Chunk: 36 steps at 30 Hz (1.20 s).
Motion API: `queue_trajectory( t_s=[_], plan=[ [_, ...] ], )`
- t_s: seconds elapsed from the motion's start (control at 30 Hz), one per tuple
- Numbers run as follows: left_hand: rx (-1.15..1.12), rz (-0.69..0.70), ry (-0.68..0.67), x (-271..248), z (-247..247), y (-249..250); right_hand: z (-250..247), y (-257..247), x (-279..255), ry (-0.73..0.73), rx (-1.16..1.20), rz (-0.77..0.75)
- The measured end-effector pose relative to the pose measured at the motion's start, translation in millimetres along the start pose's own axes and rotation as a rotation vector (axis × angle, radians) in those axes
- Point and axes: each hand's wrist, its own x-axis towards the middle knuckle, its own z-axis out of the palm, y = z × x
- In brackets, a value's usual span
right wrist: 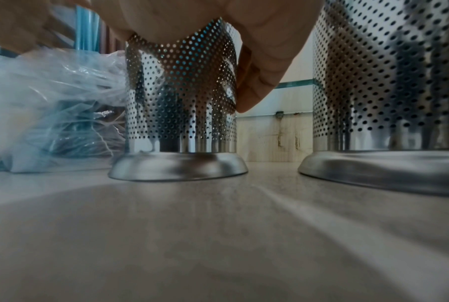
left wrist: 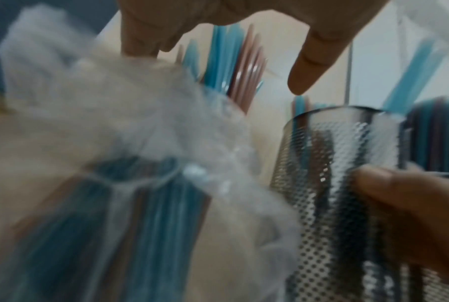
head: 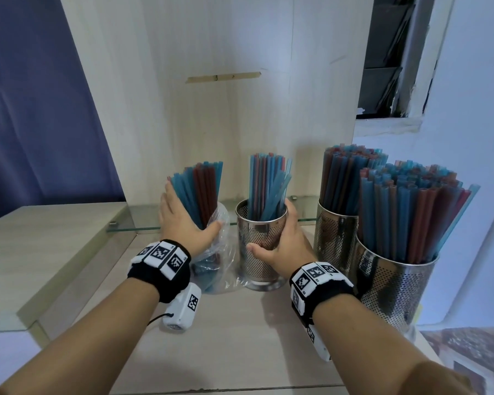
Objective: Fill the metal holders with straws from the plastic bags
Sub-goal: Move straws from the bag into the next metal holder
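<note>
A bundle of blue and red straws (head: 203,192) stands upright in a crumpled clear plastic bag (head: 220,266) on the counter. My left hand (head: 193,206) lies against the bundle's left side with its fingers straight up the straws and its thumb across the front; in the blurred left wrist view the thumb (left wrist: 311,67) stands spread from the fingers. Just to the right stands a perforated metal holder (head: 257,266), partly filled with straws (head: 268,186). My right hand (head: 270,228) grips this holder round its upper wall, and its fingers (right wrist: 264,71) wrap the holder (right wrist: 182,102) on the right side.
Two more perforated holders (head: 334,238) (head: 394,283), packed full of straws, stand close at the right. A glass shelf (head: 143,223) runs along the back against a wooden panel (head: 211,109). The counter's front edge is near my forearms.
</note>
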Motion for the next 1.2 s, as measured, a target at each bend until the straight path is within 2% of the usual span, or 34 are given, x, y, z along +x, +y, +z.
queue_trajectory(
  t_s=[0.17,0.27,0.33,0.4,0.53,0.6,0.73,0.93,1.07,1.2],
  plan=[
    [-0.022,0.120,0.091,-21,-17,27,2,2,1,0.008,-0.013,0.007],
    [0.047,0.405,0.195,-32,-24,57,2,1,1,0.011,-0.020,0.008],
    [0.014,0.474,0.082,-33,-19,79,2,1,0,0.014,-0.029,0.005],
    [-0.008,0.443,-0.063,-26,-8,96,2,0,0,0.005,-0.034,0.015],
    [0.002,0.216,-0.317,3,15,114,1,-2,-1,0.005,-0.016,0.016],
    [-0.103,0.134,-0.351,21,22,114,2,-2,-1,0.006,-0.003,0.021],
    [-0.146,0.088,-0.311,49,37,101,3,-1,-2,0.028,0.027,0.016],
    [-0.163,0.025,-0.249,57,44,89,0,-3,-2,0.020,-0.005,0.003],
    [-0.094,0.156,-0.159,36,27,98,-1,-3,-2,0.006,-0.028,0.018],
    [-0.077,0.388,0.069,-5,-10,94,-2,-3,-2,0.015,-0.021,-0.008]
  ],
)
